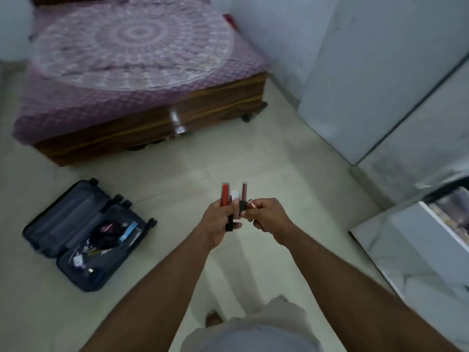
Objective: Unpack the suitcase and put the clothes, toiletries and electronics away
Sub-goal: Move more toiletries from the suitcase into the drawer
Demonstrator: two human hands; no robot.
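My left hand (220, 219) is curled round a bunch of slim tubes: a red lip-gloss tube with a black cap (224, 195) stands upright above my knuckles, and a darker maroon tube (244, 193) rises just to its right, with something small and white (235, 193) between them. My right hand (266, 215), touching the left at the fingertips, pinches a short rose-gold metallic tube (251, 203). Well off to the left of my grip, down on the pale tiled floor (279, 158), the dark blue hard-shell suitcase (83, 235) lies open flat, with cables and small items in its nearer half. Beyond my hands stands the wooden bed with a purple patterned cover (132, 59).
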